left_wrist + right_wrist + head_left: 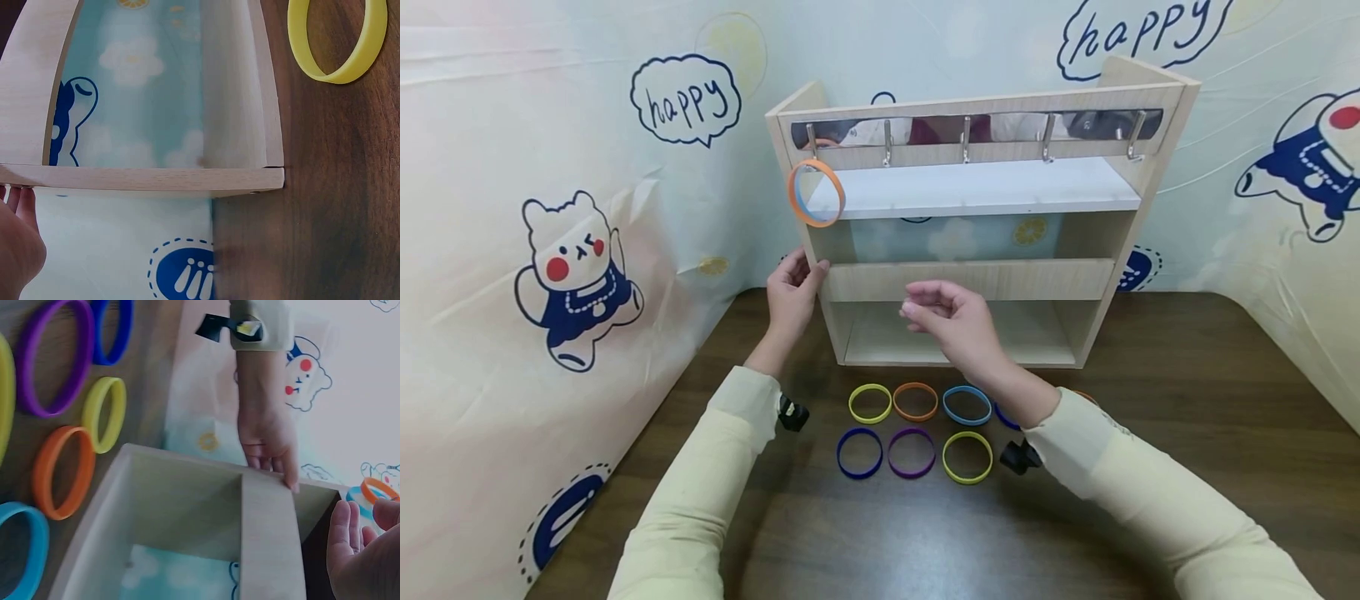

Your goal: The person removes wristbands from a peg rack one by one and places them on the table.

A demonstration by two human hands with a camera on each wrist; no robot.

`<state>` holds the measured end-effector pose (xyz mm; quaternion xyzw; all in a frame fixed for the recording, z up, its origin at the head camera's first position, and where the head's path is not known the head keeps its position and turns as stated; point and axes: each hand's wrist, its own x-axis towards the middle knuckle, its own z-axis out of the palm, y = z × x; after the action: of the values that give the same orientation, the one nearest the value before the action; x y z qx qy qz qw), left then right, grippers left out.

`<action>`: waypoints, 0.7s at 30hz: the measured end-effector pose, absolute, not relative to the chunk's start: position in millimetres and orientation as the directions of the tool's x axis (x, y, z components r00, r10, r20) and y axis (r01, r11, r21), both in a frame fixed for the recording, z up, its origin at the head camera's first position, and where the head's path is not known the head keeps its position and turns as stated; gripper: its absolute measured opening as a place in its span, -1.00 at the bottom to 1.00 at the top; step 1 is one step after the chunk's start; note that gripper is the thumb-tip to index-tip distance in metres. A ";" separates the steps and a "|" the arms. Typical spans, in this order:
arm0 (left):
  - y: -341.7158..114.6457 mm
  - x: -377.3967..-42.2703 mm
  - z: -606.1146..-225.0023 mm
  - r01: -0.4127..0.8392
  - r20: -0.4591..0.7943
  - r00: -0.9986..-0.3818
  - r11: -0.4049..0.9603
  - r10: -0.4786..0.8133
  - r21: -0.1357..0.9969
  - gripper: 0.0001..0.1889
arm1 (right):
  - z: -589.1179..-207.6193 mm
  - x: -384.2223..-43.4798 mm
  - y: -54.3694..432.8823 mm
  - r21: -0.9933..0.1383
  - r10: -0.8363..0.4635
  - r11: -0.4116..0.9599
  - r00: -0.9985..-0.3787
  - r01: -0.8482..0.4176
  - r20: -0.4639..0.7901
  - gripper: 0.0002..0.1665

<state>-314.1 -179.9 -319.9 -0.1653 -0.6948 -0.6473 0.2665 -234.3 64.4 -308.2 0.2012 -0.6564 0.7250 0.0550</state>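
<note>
A wooden shelf rack (pixel 970 279) stands on the dark table, with a row of metal hooks (pixel 966 137) under its top rail. An orange and a blue wristband (pixel 816 193) hang together from the leftmost hook. My left hand (pixel 792 292) holds the rack's left side panel, thumb on the front edge; the right wrist view shows its fingers (pixel 269 434) over that panel. My right hand (pixel 943 315) hovers in front of the middle rail, fingers loosely curled and holding nothing. Its bare palm (pixel 359 556) shows beside the rack (pixel 269 531).
Several wristbands lie on the table in front of the rack: yellow (pixel 870 403), orange (pixel 915 401), blue (pixel 967 405), dark blue (pixel 859 452), purple (pixel 912 452), yellow (pixel 967 457). Another is partly hidden under my right wrist. Printed cloth walls close in the left, back and right.
</note>
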 end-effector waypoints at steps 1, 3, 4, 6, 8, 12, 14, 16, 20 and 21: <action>-180.1 -314.1 -319.9 0.571 0.581 -0.805 0.111 -0.117 0.814 -0.61 | -305.7 -235.4 61.1 -0.923 -0.185 -0.150 -0.907 -0.353 0.377 -0.63; -180.5 -314.1 -319.8 0.564 0.575 -0.809 0.117 -0.118 0.817 -0.60 | -300.7 -238.3 54.7 -0.912 -0.180 -0.172 -0.898 -0.372 0.401 -0.64; -180.6 -314.2 -319.7 0.562 0.574 -0.810 0.120 -0.118 0.818 -0.60 | -297.7 -239.3 51.7 -0.908 -0.177 -0.180 -0.895 -0.379 0.409 -0.64; -180.9 -314.4 -319.4 0.560 0.571 -0.812 0.120 -0.118 0.820 -0.59 | -290.9 -241.2 45.9 -0.901 -0.171 -0.193 -0.891 -0.387 0.420 -0.65; -180.6 -314.8 -318.9 0.563 0.574 -0.811 0.115 -0.116 0.819 -0.59 | -284.4 -244.1 40.5 -0.898 -0.161 -0.204 -0.891 -0.390 0.424 -0.67; -179.9 -315.2 -318.8 0.569 0.578 -0.808 0.099 -0.117 0.816 -0.61 | -272.0 -249.2 29.9 -0.895 -0.148 -0.228 -0.895 -0.383 0.421 -0.69; -179.9 -315.1 -319.4 0.571 0.580 -0.806 0.098 -0.119 0.815 -0.61 | -266.8 -251.3 24.4 -0.896 -0.145 -0.239 -0.898 -0.375 0.414 -0.68; -180.2 -314.5 -320.1 0.568 0.578 -0.807 0.108 -0.122 0.816 -0.62 | -262.4 -253.6 19.0 -0.897 -0.139 -0.245 -0.902 -0.368 0.408 -0.68; -180.5 -314.4 -320.5 0.561 0.574 -0.809 0.127 -0.126 0.818 -0.62 | -255.0 -258.7 9.7 -0.897 -0.111 -0.244 -0.909 -0.367 0.402 -0.67; -180.4 -314.4 -320.4 0.559 0.573 -0.810 0.129 -0.126 0.819 -0.62 | -253.1 -260.2 7.8 -0.898 -0.103 -0.245 -0.911 -0.365 0.399 -0.66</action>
<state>-314.4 -180.4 -320.4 -0.1542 -0.7024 -0.6416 0.2669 -260.2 7.8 -253.1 0.1924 -0.6086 0.7650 0.0856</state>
